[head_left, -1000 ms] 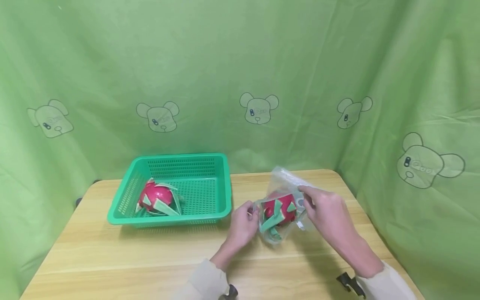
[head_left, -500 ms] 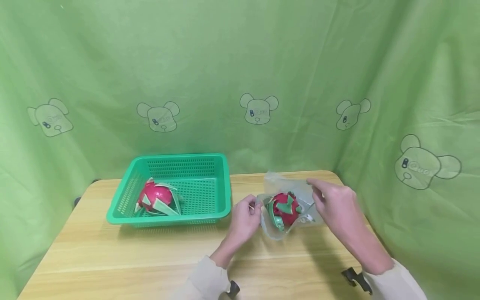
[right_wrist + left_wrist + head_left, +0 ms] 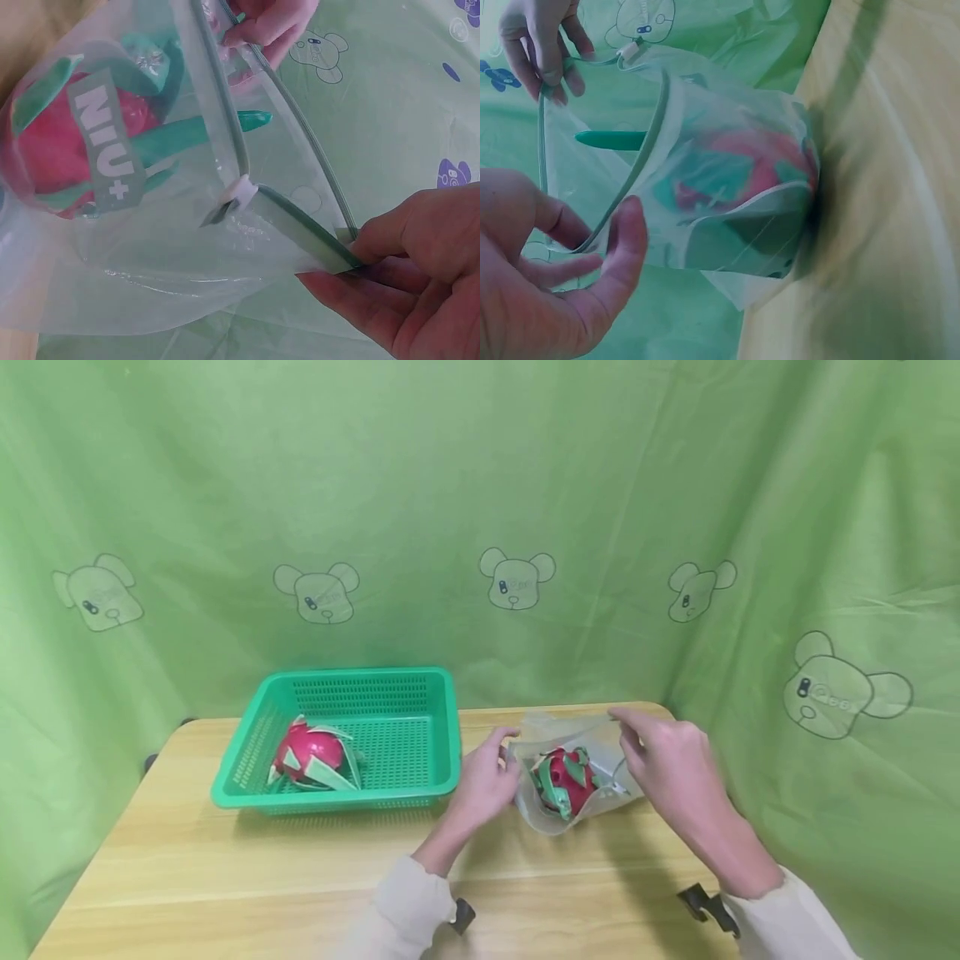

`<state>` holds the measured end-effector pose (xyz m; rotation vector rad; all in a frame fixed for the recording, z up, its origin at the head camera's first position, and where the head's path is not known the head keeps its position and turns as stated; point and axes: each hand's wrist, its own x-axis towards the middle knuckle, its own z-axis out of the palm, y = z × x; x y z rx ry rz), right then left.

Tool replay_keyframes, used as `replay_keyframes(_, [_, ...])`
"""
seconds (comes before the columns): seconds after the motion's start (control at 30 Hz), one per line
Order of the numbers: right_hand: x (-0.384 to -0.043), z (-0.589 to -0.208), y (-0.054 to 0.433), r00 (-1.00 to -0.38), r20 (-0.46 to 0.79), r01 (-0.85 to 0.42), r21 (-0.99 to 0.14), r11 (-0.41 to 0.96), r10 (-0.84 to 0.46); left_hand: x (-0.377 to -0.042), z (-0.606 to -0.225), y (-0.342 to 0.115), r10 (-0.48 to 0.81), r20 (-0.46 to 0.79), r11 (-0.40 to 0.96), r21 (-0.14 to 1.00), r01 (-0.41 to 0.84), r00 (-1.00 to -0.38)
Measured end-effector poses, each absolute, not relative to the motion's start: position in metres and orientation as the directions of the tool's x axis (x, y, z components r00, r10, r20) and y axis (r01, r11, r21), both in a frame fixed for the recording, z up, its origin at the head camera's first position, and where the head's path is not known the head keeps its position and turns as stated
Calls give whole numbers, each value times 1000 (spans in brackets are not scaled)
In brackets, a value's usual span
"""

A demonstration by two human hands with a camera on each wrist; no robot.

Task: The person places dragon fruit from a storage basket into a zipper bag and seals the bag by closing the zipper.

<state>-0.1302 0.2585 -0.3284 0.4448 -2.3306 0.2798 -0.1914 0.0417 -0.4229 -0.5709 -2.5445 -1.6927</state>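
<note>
My left hand [image 3: 486, 787] pinches the rim of the translucent zip bag [image 3: 546, 823] on one side, thumb against fingers; my right hand [image 3: 671, 768] pinches the opposite corner, so the mouth spreads between them. The red dragon fruit [image 3: 570, 783] sits inside, below both sets of fingertips, one long green leaf [image 3: 255, 120] pointing up into the opening. The white zip slider [image 3: 241, 191] lies between my hands, nearer the right. On my left, the green basket [image 3: 360, 692] holds a second dragon fruit [image 3: 315, 748]
</note>
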Motion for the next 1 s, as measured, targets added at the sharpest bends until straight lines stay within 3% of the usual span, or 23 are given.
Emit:
replay_keyframes(0.13, [-131,-325,255,-681,693,-392,-73,917,-236,-196,-417,43,338,244,350,864,362,-909])
replay_keyframes(0.5, [-139,-315,256,-693,685,-390,-96,916,-223,-201,-403,41,236,354,318,852,416,-905])
replay_keyframes(0.8, [-144,-298,260,-637,736,-394,-55,917,-229,-208,-376,44,208,400,326,832,449,-892])
replay_keyframes(1.0, [-146,-285,260,-633,740,-399,-59,915,-228,-213,-358,42,188,469,341,793,505,-863])
